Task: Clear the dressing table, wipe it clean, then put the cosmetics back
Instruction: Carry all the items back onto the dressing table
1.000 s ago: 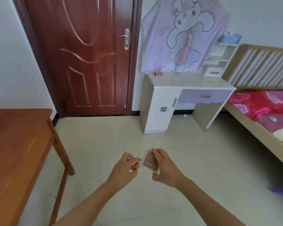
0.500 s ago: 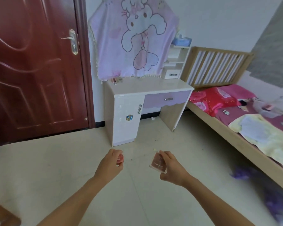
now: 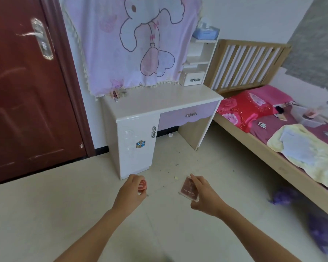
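Hands have split apart since a second ago, when both were on the palette; the desk [image 3: 165, 102] also fills more of the view, so the person is closing on it. Flat reddish palette [image 3: 188, 190] is in the right hand [image 3: 204, 198], fingers pinching its top and bottom edges. That edge grip leaves the underside free, probably so it can be laid down flat. Small round pink pot [image 3: 142, 185] is in the left hand [image 3: 130, 193], fingers curled round it, pot mostly hidden. Both items hang over the floor, well short of the desk. One item per hand, likely so each gets placed separately. Few cosmetics [image 3: 117, 94] already lie at the desk's back-left corner, under the hem of the cartoon cloth [image 3: 136, 44]. Reads as the put-back phase. Other small items [image 3: 261, 125] lie on the bed [image 3: 263, 150] to the right, probably parked there for the wipe.
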`<act>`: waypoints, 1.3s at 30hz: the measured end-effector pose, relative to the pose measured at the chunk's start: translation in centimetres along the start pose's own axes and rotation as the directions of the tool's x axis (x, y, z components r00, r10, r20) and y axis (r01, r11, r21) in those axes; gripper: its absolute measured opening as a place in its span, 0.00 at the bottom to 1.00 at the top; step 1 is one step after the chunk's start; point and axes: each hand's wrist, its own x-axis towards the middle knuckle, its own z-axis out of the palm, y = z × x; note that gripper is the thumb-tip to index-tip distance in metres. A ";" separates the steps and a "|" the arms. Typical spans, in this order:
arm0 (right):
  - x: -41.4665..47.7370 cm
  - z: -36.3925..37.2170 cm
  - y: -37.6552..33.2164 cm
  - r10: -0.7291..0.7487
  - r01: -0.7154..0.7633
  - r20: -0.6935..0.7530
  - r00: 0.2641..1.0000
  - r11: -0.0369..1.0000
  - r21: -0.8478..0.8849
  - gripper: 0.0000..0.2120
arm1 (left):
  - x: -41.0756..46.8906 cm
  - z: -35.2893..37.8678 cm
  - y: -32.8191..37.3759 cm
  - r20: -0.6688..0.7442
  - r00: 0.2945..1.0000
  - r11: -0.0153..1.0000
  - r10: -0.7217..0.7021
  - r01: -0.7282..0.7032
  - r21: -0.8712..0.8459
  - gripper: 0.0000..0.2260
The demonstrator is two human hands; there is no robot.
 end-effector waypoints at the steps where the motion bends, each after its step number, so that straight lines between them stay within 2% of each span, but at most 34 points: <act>1: 1.3 -0.3 0.5 -0.002 0.002 0.000 1.000 1.000 0.001 0.43 | 1.3 0.3 -0.1 0.006 1.000 1.000 -0.002 0.002 0.006 0.11; 5: 8.0 -2.2 2.7 -0.032 0.032 -0.014 0.999 0.999 0.027 0.42 | 7.7 1.2 -0.5 -0.020 1.000 1.000 -0.013 0.013 0.023 0.12; 11: 20.2 -6.7 5.0 -0.140 0.140 0.002 0.990 0.989 0.045 0.42 | 18.1 1.1 -0.4 -0.094 0.988 0.992 -0.120 0.124 0.036 0.13; 15: 28.2 -9.5 5.0 -0.231 0.230 0.036 0.972 0.973 0.030 0.42 | 24.0 0.7 -0.8 -0.226 0.951 0.977 -0.211 0.214 -0.012 0.12; 19: 34.5 -9.9 4.1 -0.290 0.288 0.072 0.954 0.957 0.035 0.40 | 26.7 1.2 -2.7 -0.233 0.929 0.955 -0.287 0.297 0.011 0.13; 24: 42.0 -9.2 1.6 -0.353 0.363 0.103 0.930 0.927 -0.094 0.40 | 32.0 -0.2 -6.9 -0.293 0.903 0.940 -0.313 0.338 0.038 0.12; 28: 48.3 -9.4 -0.7 -0.342 0.345 0.043 0.939 0.922 -0.175 0.37 | 38.5 -2.1 -10.3 -0.318 0.908 0.950 -0.273 0.306 0.059 0.14; 32: 53.6 -11.0 -3.0 -0.281 0.277 0.006 0.960 0.940 -0.197 0.35 | 44.9 -4.1 -12.8 -0.258 0.936 0.962 -0.240 0.264 0.062 0.16; 36: 57.7 -11.7 -4.9 -0.196 0.190 -0.046 0.980 0.975 -0.115 0.34 | 50.6 -5.7 -15.4 -0.219 0.948 0.967 -0.230 0.248 0.061 0.16; 39: 58.8 -9.7 -5.0 -0.095 0.095 0.004 0.995 0.994 -0.055 0.31 | 52.5 -4.8 -16.9 -0.162 0.953 0.962 -0.257 0.269 0.051 0.15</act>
